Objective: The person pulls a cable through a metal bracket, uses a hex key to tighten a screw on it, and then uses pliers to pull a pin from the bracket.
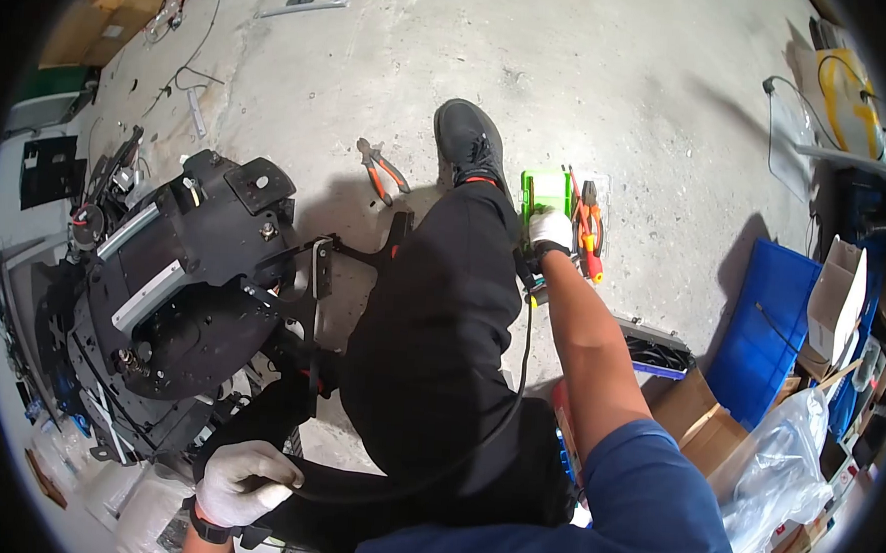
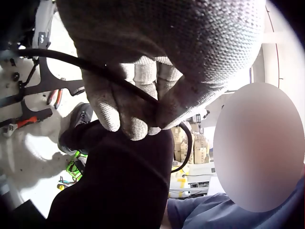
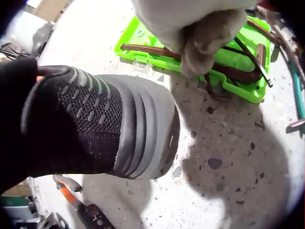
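My gloved left hand (image 1: 244,481) is low at the left, pinching a black cable (image 2: 86,64) between thumb and curled fingers. The cable runs across the black-trousered legs toward the right hand's side in the head view. My gloved right hand (image 1: 551,228) reaches down to a bright green case (image 3: 157,62) on the floor, just beside the black shoe (image 3: 90,114). In the right wrist view its curled fingers are down among the hex keys, at a long brownish hex key (image 3: 147,49). The glove hides the middle of the case.
Orange-handled pliers (image 1: 588,216) and a red-and-yellow screwdriver (image 1: 591,262) lie right of the case. Orange-handled cutters (image 1: 380,171) lie left of the shoe. A large black machine part (image 1: 193,273) fills the left side. A blue panel (image 1: 761,333) and clear plastic (image 1: 778,479) stand right.
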Demonstrator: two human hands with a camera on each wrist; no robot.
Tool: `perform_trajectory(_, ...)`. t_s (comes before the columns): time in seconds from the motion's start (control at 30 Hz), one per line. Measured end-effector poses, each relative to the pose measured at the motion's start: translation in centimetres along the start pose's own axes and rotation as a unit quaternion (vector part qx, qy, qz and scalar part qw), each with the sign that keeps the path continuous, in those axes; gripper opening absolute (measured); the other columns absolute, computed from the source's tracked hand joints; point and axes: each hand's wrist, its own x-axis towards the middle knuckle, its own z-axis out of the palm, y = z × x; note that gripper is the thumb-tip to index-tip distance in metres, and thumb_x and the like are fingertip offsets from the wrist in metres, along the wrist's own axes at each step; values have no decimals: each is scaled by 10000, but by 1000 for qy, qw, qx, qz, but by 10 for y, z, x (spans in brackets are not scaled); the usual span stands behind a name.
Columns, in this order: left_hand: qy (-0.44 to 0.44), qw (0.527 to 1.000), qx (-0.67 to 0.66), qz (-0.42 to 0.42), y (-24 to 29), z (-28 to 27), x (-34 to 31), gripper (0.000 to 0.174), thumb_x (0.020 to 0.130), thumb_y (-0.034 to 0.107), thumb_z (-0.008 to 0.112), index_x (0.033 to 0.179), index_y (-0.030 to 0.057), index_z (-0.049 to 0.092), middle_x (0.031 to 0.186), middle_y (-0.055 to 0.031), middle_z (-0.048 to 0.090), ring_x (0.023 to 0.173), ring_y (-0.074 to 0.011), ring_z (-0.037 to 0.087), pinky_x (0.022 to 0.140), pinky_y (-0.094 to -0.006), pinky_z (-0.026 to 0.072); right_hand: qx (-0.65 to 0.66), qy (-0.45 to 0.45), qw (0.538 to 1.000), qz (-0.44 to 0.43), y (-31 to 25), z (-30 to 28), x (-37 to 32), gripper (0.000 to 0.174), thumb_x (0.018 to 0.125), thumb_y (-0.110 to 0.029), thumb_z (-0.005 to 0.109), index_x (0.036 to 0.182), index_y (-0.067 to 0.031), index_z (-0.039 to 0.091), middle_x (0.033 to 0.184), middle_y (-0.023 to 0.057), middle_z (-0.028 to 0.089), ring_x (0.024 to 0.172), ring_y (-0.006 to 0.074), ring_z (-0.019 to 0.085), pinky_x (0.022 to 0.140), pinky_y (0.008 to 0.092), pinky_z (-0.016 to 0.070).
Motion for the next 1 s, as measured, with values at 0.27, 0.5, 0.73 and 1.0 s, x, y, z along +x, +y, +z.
perform_trajectory(0.27, -12, 1000, -1, 18, -4, 2, 2, 77, 736, 8, 658, 793, -15, 612, 776, -138, 638, 672, -197, 632, 599, -257, 496, 74, 73, 995, -1, 31, -21, 3, 269, 804, -301, 555, 899, -77, 667, 826, 178, 641, 798, 314, 623, 723, 382, 473)
perform_trajectory(0.5, -18, 1000, -12, 10, -4, 4, 5, 77, 739, 19, 662, 789, -14, 614, 771, -137, 640, 673, -201, 635, 596, -260, 498, 70, 52, 996, -37, 16, -33, -10, 282, 843, -329, 530, 904, -74, 634, 817, 173, 639, 794, 318, 624, 717, 405, 474)
perform_trajectory(0.73, -28, 1000, 2, 6, -2, -2, 5, 80, 735, 5, 663, 804, -3, 625, 776, -128, 642, 682, -197, 638, 602, -261, 500, -27, 31, 999, -15, -8, -17, 15, 299, 816, -296, 480, 900, -53, 632, 844, 224, 622, 819, 371, 609, 724, 441, 476)
perform_trajectory(1.0, -9, 1000, 2, 10, -2, 3, 7, 61, 733, 33, 657, 751, 11, 603, 725, -120, 639, 642, -194, 620, 569, -265, 483, -20, 27, 999, -38, 7, 7, 26, 325, 771, -298, 513, 843, -12, 648, 820, 226, 625, 812, 370, 610, 735, 423, 479)
